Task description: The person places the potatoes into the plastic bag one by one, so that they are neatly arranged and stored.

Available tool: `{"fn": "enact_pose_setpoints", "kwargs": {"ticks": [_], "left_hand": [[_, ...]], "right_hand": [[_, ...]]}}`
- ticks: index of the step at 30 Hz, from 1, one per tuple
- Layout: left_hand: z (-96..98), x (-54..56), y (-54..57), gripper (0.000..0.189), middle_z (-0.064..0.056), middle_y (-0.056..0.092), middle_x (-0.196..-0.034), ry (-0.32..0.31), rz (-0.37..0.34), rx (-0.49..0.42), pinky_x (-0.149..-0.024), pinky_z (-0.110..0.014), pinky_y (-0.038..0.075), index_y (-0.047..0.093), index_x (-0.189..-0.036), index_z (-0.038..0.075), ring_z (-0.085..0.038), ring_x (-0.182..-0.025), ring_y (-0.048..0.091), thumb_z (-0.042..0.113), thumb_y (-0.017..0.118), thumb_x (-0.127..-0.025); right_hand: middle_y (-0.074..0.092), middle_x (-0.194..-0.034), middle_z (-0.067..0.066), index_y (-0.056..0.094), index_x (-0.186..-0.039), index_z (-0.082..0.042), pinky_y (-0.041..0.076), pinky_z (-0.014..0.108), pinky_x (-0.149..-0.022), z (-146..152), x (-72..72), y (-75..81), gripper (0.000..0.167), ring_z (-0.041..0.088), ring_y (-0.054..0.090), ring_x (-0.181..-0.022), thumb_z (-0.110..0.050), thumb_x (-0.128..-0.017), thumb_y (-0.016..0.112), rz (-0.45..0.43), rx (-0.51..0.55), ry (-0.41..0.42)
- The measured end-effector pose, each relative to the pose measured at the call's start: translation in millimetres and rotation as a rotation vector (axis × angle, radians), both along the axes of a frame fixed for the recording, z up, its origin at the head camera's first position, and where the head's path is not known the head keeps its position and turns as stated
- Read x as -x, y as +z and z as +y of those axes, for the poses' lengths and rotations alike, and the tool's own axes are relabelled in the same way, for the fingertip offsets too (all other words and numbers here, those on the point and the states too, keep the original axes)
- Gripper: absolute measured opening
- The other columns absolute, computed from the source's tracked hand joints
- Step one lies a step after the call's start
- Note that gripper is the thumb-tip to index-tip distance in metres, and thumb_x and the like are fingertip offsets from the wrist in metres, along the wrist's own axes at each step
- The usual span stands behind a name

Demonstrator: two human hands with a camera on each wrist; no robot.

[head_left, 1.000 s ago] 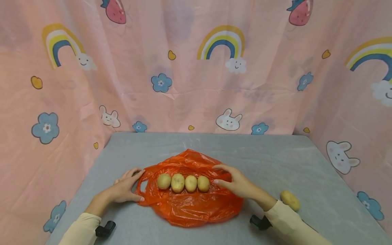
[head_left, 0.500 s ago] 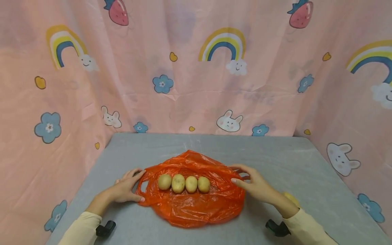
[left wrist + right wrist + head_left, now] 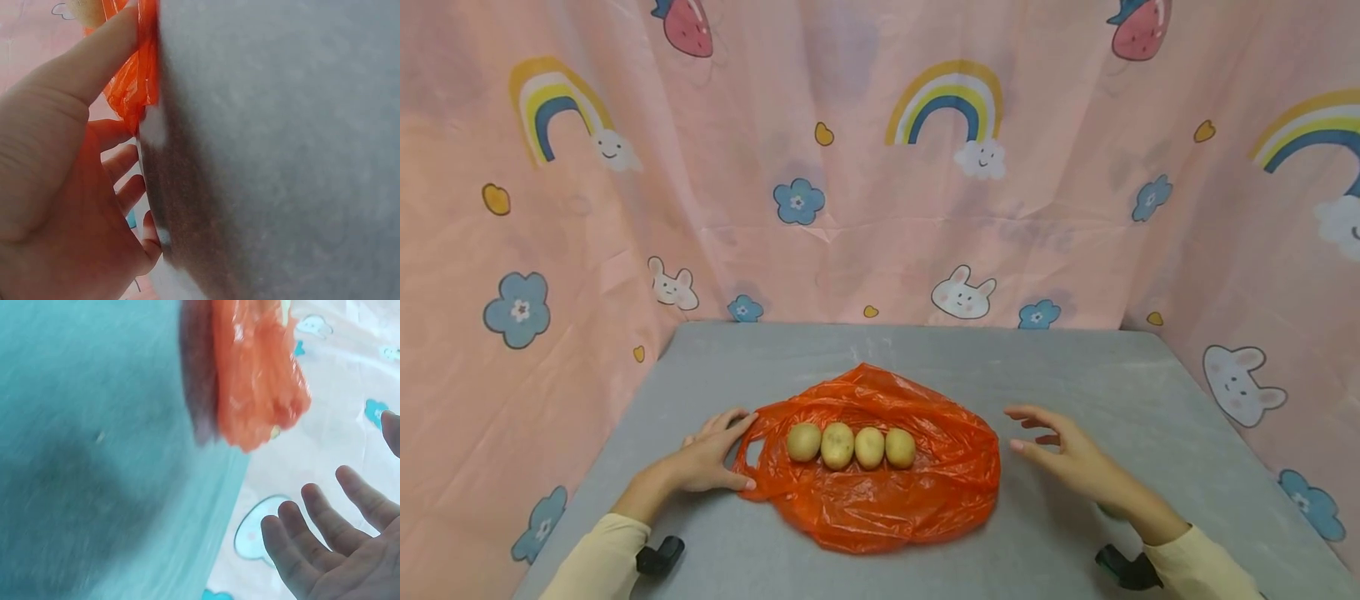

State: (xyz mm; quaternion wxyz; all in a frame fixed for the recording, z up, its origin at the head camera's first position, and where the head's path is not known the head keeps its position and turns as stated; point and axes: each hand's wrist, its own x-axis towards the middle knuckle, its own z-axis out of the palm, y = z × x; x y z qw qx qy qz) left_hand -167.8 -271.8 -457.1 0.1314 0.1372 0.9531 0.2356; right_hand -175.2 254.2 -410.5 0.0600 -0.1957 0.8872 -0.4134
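Observation:
An orange-red plastic bag (image 3: 880, 517) lies spread flat, with several potatoes (image 3: 837, 447) in a row on top of it. My left hand (image 3: 711, 460) rests at the bag's left end, thumb and forefinger spread along the handle edge. In the left wrist view the thumb lies against the orange plastic (image 3: 134, 81), while the other fingers extend loosely. To the right of the bag, my right hand (image 3: 1071, 450) hovers with nothing in it, its fingers apart and slightly bent. The right wrist view shows those spread fingers (image 3: 331, 525) away from the bag (image 3: 259, 381).
Another potato (image 3: 1111, 510) lies on the grey table (image 3: 1000, 358), mostly hidden under the right forearm. A pink patterned curtain (image 3: 865, 250) hangs around the back and sides. Dark wrist cameras (image 3: 660, 557) sit below each wrist.
My right hand has moved off the potato row and the bag to the right, its forearm now covering the lone potato. The left hand and the potatoes have stayed in place.

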Motion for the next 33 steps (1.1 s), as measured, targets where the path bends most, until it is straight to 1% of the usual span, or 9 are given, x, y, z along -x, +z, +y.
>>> {"fn": "enact_pose_setpoints", "kwargs": {"ticks": [6,12,22,25,27,28,29,31,33], "left_hand": [[-0.2,1.1,1.1,0.108,-0.020,0.029,-0.160,0.000,-0.001,0.014,-0.097,-0.073,0.031,0.031,-0.159,0.009,-0.047,-0.145,0.028,0.050,0.086,-0.075],[-2.3,1.1,-2.5,0.110,-0.022,0.029,-0.159,-0.003,0.009,-0.002,-0.098,-0.080,0.026,0.033,-0.158,0.007,-0.049,-0.142,0.028,0.055,0.084,-0.074],[0.9,-1.0,-0.5,0.107,-0.019,0.029,-0.160,0.013,-0.014,0.000,-0.098,-0.073,0.030,0.032,-0.159,0.008,-0.047,-0.145,0.027,0.047,0.086,-0.075],[1.0,-1.7,-0.7,0.107,-0.019,0.030,-0.160,0.014,-0.011,-0.001,-0.099,-0.074,0.029,0.033,-0.159,0.008,-0.047,-0.145,0.027,0.047,0.086,-0.075],[0.8,-2.1,-1.3,0.107,-0.019,0.030,-0.160,0.014,-0.011,0.001,-0.099,-0.074,0.029,0.033,-0.158,0.008,-0.047,-0.145,0.028,0.047,0.087,-0.075],[0.9,-2.2,-1.5,0.107,-0.019,0.030,-0.160,0.014,-0.011,0.002,-0.099,-0.074,0.030,0.033,-0.158,0.008,-0.047,-0.145,0.028,0.047,0.087,-0.075],[1.0,-2.3,-1.4,0.107,-0.020,0.030,-0.160,0.015,-0.012,0.000,-0.099,-0.074,0.030,0.033,-0.158,0.008,-0.047,-0.145,0.028,0.047,0.087,-0.075],[1.1,-1.5,-1.5,0.107,-0.020,0.030,-0.159,0.015,-0.009,0.001,-0.098,-0.074,0.030,0.033,-0.158,0.007,-0.047,-0.144,0.028,0.047,0.087,-0.074],[1.3,-0.2,-1.6,0.107,-0.020,0.031,-0.159,0.012,-0.001,0.006,-0.098,-0.074,0.031,0.033,-0.158,0.008,-0.047,-0.144,0.029,0.047,0.087,-0.075]], "right_hand": [[0.057,-0.141,0.025,0.055,-0.141,-0.002,0.048,0.058,-0.094,21.3,1.6,-4.2,0.047,0.044,0.055,-0.122,-0.024,-0.101,0.063,0.027,-0.046,-0.028],[0.058,-0.138,0.030,0.055,-0.140,0.002,0.049,0.062,-0.092,43.7,1.5,-7.2,0.045,0.047,0.056,-0.119,-0.020,-0.101,0.062,0.051,-0.087,-0.059],[0.056,-0.140,0.031,0.053,-0.141,0.004,0.048,0.064,-0.087,87.9,-5.8,-19.6,0.049,0.051,0.054,-0.121,-0.022,-0.101,0.063,-0.024,-0.189,-0.067],[0.056,-0.140,0.030,0.054,-0.140,0.004,0.050,0.063,-0.084,100.9,-7.8,-24.6,0.050,0.052,0.054,-0.120,-0.023,-0.099,0.064,-0.050,-0.190,-0.042],[0.055,-0.141,0.029,0.053,-0.140,0.005,0.051,0.062,-0.083,109.2,-8.8,-28.4,0.050,0.052,0.054,-0.120,-0.021,-0.099,0.064,-0.080,-0.179,0.001],[0.056,-0.141,0.027,0.053,-0.141,0.006,0.052,0.060,-0.083,113.0,-8.9,-30.2,0.051,0.049,0.056,-0.119,-0.021,-0.099,0.065,-0.086,-0.177,0.027],[0.057,-0.142,0.020,0.053,-0.141,0.006,0.054,0.055,-0.083,116.7,-8.8,-32.1,0.051,0.041,0.058,-0.121,-0.020,-0.099,0.065,-0.099,-0.176,0.051],[0.057,-0.143,0.004,0.052,-0.141,0.007,0.055,0.042,-0.084,123.2,-8.6,-35.6,0.052,0.020,0.059,-0.123,-0.018,-0.098,0.065,-0.118,-0.158,0.109],[0.056,-0.139,-0.016,0.053,-0.140,0.008,0.053,0.028,-0.082,128.5,-7.8,-39.0,0.051,-0.003,0.054,-0.120,-0.015,-0.097,0.066,-0.114,-0.131,0.160]]}}
